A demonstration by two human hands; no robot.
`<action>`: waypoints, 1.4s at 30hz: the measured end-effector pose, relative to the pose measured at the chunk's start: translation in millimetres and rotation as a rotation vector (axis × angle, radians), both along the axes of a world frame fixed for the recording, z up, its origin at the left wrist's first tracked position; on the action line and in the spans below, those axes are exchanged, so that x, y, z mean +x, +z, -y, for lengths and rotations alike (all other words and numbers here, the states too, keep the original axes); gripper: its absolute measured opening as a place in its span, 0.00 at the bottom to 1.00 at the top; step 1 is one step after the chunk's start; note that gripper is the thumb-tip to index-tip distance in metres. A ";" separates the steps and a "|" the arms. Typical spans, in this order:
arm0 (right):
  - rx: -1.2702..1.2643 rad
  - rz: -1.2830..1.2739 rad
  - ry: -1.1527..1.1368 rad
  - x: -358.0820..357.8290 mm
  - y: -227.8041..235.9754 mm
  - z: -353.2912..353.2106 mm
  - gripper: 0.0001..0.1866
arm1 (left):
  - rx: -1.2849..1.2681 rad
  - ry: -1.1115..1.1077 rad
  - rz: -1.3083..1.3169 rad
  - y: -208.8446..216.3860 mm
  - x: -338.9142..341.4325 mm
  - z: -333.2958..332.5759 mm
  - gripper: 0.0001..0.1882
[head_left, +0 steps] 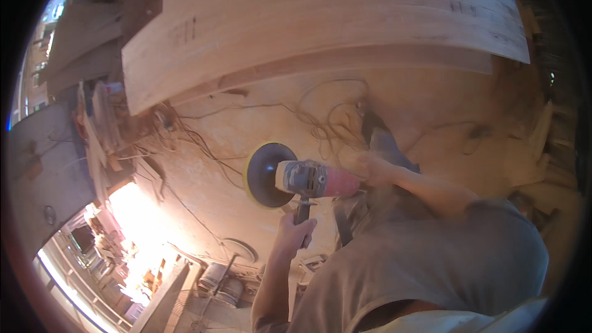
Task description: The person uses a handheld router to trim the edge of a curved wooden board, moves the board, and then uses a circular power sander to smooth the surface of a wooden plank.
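Observation:
An angle sander [333, 182] with a dark and red body is held up in front of me. Its round black backing pad [266, 176], edged in yellow, faces left and stands clear of any wood. My left hand [296, 233] is wrapped round the black side handle [302, 211]. At the rear end of the red body is my right hand [374, 169], closed round it; motion blurs its fingers. A large pale wooden panel [327, 9] lies beyond the tool, apart from the pad.
Cords [327, 126] run in loops across the dusty floor [265, 126]. Wood offcuts [102, 126] lean at the left beside a grey panel [46, 160]. Bright light falls at lower left, near cans [213, 276] and a round disc [240, 250]. More wood scraps [541, 126] stand on the right.

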State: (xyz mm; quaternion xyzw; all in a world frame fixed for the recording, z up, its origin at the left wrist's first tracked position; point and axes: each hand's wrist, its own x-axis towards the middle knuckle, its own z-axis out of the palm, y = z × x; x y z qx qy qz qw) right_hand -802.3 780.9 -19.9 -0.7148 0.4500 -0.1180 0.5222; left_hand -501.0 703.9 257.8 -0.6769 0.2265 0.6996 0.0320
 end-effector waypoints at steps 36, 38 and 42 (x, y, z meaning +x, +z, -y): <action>0.653 -0.376 -0.732 344.1 157.6 401.9 0.22 | -0.945 -0.862 0.332 -154.2 322.6 473.3 0.17; 0.778 -0.329 -0.747 347.4 150.5 398.0 0.23 | -0.901 -0.850 0.382 -152.1 310.1 475.8 0.16; 0.664 -0.214 -0.799 348.0 116.9 373.1 0.22 | -0.817 -0.801 0.398 -138.9 282.9 489.5 0.12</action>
